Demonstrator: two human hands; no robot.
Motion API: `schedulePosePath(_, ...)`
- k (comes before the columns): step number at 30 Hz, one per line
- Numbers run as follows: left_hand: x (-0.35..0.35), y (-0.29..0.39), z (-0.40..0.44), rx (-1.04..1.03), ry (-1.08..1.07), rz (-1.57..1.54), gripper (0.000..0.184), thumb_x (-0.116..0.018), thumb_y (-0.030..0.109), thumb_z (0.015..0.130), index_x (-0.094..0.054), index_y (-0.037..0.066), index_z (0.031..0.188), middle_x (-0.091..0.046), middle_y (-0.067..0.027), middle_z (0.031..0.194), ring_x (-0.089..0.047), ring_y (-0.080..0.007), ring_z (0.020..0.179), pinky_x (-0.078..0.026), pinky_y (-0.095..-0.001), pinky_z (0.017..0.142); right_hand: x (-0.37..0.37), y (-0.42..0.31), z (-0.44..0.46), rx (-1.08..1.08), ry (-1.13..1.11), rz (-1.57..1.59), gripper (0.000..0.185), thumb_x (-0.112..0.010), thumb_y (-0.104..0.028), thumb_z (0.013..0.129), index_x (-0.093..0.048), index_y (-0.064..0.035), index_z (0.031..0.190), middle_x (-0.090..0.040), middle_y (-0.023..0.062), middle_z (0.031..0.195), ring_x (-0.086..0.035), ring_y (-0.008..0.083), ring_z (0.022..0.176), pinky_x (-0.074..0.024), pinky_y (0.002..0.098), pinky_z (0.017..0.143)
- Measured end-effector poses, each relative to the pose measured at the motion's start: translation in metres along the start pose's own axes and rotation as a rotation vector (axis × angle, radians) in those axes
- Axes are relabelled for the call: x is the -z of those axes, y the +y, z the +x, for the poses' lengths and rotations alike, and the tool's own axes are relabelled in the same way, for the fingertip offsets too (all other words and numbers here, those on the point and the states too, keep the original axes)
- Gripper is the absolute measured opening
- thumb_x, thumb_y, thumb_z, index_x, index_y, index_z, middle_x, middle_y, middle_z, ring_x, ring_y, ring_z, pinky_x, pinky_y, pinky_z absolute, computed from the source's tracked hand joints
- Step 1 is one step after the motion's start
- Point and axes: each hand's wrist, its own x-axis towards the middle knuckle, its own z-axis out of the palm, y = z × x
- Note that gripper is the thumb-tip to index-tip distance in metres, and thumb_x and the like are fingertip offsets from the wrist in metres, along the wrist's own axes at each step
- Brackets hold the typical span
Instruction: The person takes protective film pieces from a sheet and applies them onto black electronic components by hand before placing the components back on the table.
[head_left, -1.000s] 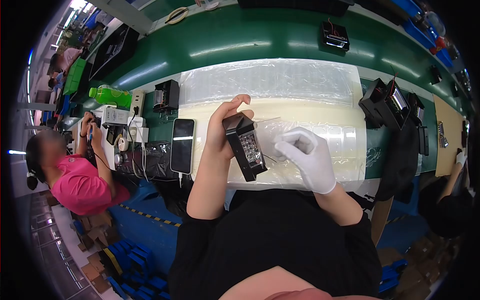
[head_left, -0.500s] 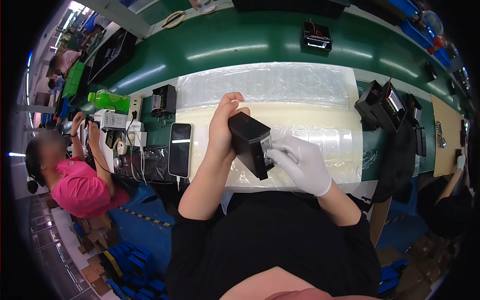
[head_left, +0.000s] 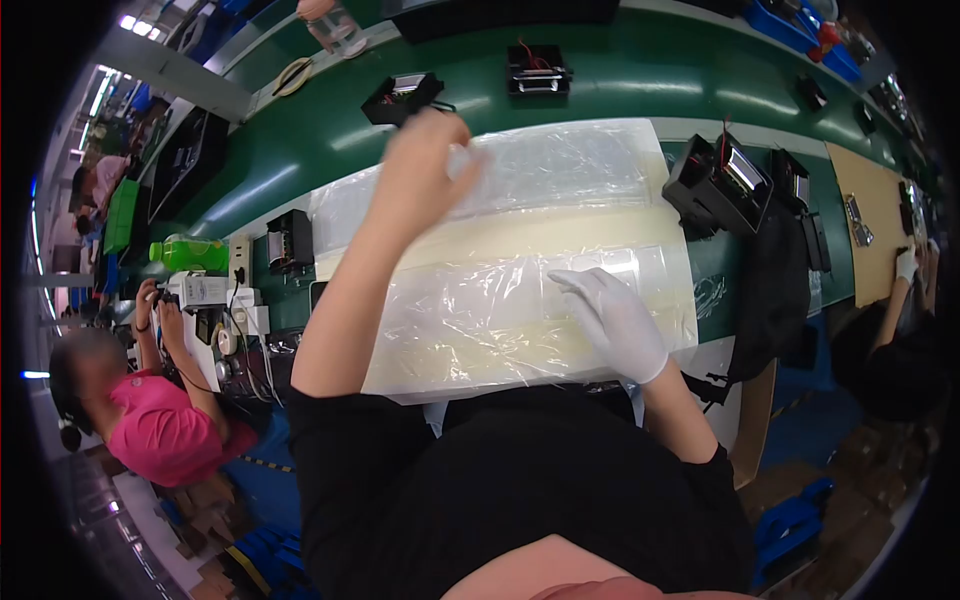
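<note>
Two hands: the left hand (head_left: pixel 425 170), blurred, is at one black box (head_left: pixel 398 92) on the far side of the green tabletop (head_left: pixel 620 95), left of a second box (head_left: pixel 538 72); whether its grip holds the first, I cannot tell. The white-gloved right hand (head_left: pixel 612 322), grip released, is over one plastic-covered mat (head_left: pixel 490 238).

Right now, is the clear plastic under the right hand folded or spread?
Spread: the clear plastic lies out across the pale work surface, creased, with the right hand over it.
</note>
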Motion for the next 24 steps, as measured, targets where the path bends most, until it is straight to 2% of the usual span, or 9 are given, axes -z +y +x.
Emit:
schedulePosePath(1,0.011,0.035,-0.013,0.167,-0.365,-0.130,0.031,-0.069,0.038,0.090,-0.058,0.009,0.089,-0.063,-0.0058,0.077,-0.057,-0.0248,0.066,-0.047,-0.0367,0.064,-0.005,0.007,-0.001,0.035,0.021,-0.006,0.036,-0.059,-0.012,0.092,-0.062,-0.0037,0.126,-0.062,0.0149,0.102,-0.059,0.0300,0.090,-0.0472,0.0372,0.083)
schedulePosePath(2,0.011,0.052,-0.023,0.080,-0.613,-0.113,0.034,-0.071,0.040,0.088,-0.056,0.009,0.086,-0.063,-0.0065,0.077,-0.057,-0.0250,0.065,-0.047,-0.0371,0.064,-0.010,0.014,-0.001,0.073,0.040,-0.012,0.036,-0.061,-0.014,0.091,-0.062,-0.0042,0.126,-0.062,0.0147,0.103,-0.059,0.0302,0.091,-0.0476,0.0373,0.084)
schedulePosePath(4,0.011,0.084,-0.042,-0.076,-0.954,0.021,0.032,-0.071,0.037,0.088,-0.056,0.010,0.086,-0.062,-0.0056,0.078,-0.057,-0.0249,0.066,-0.048,-0.0374,0.065,-0.015,0.023,0.001,0.161,0.079,-0.028,0.038,-0.064,-0.016,0.089,-0.062,-0.0052,0.126,-0.062,0.0144,0.106,-0.060,0.0304,0.092,-0.0485,0.0376,0.085)
schedulePosePath(10,-0.019,0.085,-0.102,-0.264,-0.760,0.097,0.022,-0.071,0.026,0.087,-0.056,0.010,0.086,-0.060,-0.0051,0.080,-0.058,-0.0260,0.071,-0.048,-0.0365,0.068,-0.023,0.028,0.002,0.233,0.089,-0.124,0.048,-0.073,-0.021,0.082,-0.062,-0.0063,0.127,-0.060,0.0144,0.119,-0.058,0.0314,0.104,-0.0480,0.0383,0.093)
schedulePosePath(14,-0.009,0.077,-0.095,-0.061,-0.894,-0.385,0.010,-0.069,0.014,0.082,-0.060,0.011,0.086,-0.060,-0.0066,0.083,-0.059,-0.0243,0.082,-0.048,-0.0335,0.074,-0.029,0.027,0.004,0.171,0.112,-0.175,0.059,-0.079,-0.022,0.075,-0.062,-0.0049,0.128,-0.056,0.0134,0.132,-0.056,0.0319,0.110,-0.0462,0.0403,0.099)
schedulePosePath(20,-0.010,0.076,-0.107,-0.162,-0.753,-0.403,0.013,-0.067,0.006,0.079,-0.058,0.011,0.087,-0.055,-0.0064,0.093,-0.052,-0.0244,0.093,-0.045,-0.0311,0.082,-0.032,0.031,0.007,0.208,0.091,-0.179,0.064,-0.080,-0.023,0.073,-0.060,-0.0045,0.131,-0.056,0.0144,0.133,-0.056,0.0329,0.111,-0.0464,0.0407,0.099)
schedulePosePath(24,-0.008,0.073,-0.112,-0.007,-0.741,-0.479,0.015,-0.066,0.004,0.079,-0.056,0.011,0.087,-0.048,-0.0060,0.103,-0.045,-0.0249,0.098,-0.042,-0.0305,0.087,-0.037,0.033,0.003,0.247,0.088,-0.266,0.069,-0.081,-0.024,0.071,-0.059,-0.0039,0.133,-0.056,0.0147,0.134,-0.056,0.0337,0.111,-0.0463,0.0407,0.099)
